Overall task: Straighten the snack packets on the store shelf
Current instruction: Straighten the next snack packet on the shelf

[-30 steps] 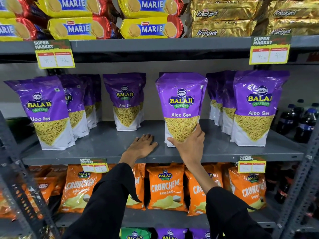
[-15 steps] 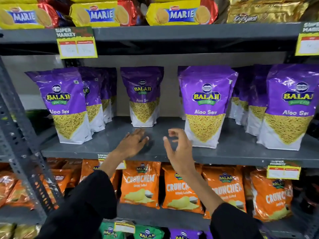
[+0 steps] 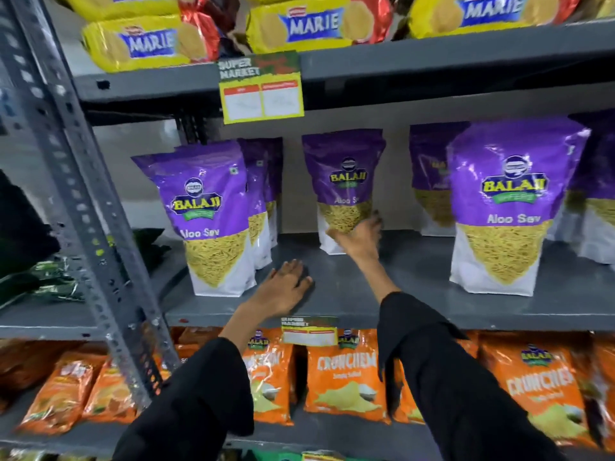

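- Left hand point(image 3: 286, 287), fingers together, has settled flat on the grey shelf point(image 3: 416, 294), just right of the front-left purple packet point(image 3: 213, 217).
- Right hand point(image 3: 361, 239) has left the big right packet point(image 3: 506, 207) (now standing square) and reached the middle packet point(image 3: 342, 191), set further back; fingers spread against its base, not yet clamped.
- Likely this one gets pulled forward next.

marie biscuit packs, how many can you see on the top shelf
4, maybe more out of frame. One low at left, one above it cut by the top edge, one in the middle, one at right.
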A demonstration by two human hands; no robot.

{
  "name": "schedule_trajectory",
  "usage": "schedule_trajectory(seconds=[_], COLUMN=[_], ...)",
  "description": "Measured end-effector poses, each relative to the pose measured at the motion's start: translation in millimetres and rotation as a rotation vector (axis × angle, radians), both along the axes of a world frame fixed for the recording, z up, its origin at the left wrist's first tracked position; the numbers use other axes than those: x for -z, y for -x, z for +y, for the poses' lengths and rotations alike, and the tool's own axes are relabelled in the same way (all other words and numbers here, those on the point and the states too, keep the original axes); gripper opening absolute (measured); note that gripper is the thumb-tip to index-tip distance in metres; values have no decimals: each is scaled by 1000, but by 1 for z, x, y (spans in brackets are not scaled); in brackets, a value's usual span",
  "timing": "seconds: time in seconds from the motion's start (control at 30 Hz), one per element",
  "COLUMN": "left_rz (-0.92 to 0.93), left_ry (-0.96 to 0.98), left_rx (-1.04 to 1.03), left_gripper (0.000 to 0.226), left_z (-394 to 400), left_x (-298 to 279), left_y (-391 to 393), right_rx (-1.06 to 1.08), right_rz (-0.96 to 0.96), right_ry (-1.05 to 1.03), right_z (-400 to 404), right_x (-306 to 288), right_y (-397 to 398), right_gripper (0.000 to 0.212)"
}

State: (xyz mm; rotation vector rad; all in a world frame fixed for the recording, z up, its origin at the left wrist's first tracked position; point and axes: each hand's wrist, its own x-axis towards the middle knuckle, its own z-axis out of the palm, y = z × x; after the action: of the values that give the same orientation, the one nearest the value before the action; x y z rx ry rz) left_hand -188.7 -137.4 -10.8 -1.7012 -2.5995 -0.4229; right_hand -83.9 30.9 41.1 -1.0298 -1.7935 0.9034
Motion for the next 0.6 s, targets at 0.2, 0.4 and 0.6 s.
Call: schedule_trajectory(seconds=[0.2,0.4,0.6], left_rz=[98,31,47], left_ry=[134,123,72], left_rx=[17,-12,-6], left_gripper=[56,65,65], left_z=[2,7,7], left_x=[5,6,9], left_y=[5,9,9], right_rx=[48,56,140], right_rz=[-92,-111,-97], right_ry=[39,91,12], right_z=[11,12,-3], right_x=[1,1,4], right_y=[27,32,23], right_gripper=[149,143,145])
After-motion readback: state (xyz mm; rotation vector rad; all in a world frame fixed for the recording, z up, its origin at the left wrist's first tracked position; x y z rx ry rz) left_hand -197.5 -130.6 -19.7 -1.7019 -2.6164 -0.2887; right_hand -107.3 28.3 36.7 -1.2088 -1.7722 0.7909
